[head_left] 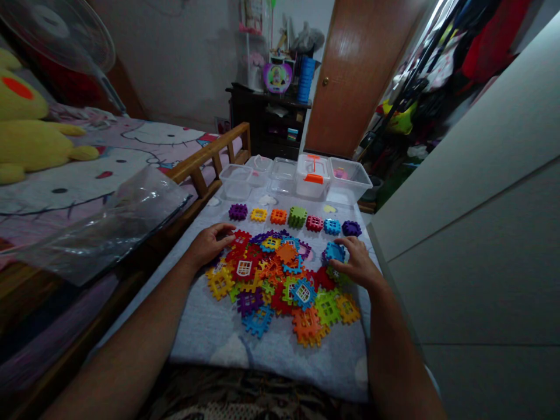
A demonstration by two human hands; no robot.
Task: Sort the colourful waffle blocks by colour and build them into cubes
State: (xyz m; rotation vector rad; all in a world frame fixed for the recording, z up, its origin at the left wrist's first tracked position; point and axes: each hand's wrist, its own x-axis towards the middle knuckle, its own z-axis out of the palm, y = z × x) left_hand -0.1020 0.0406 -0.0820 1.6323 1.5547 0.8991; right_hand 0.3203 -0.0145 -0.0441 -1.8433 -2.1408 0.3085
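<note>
A heap of colourful plastic interlocking tiles with toothed edges covers the middle of the table. My left hand (213, 244) is at the heap's far left side, thumb and fingers apart, close to a red tile (241, 237); nothing shows in its grasp. At the right side, my right hand (357, 261) has its thumb and fingers around the edges of a blue interlocking tile (335, 252). An orange tile (286, 253) tops the heap, and a blue tile with a white window (303, 293) lies nearer to me. Behind the heap runs a row of single-coloured stacks, among them a green stack (297, 217).
Clear plastic bins (236, 182) and a lidded box with orange clips (313, 178) line the table's far end. A wooden bed rail (210, 157) with a plastic bag (118, 221) borders the left. A pale cabinet (472, 221) stands close on the right.
</note>
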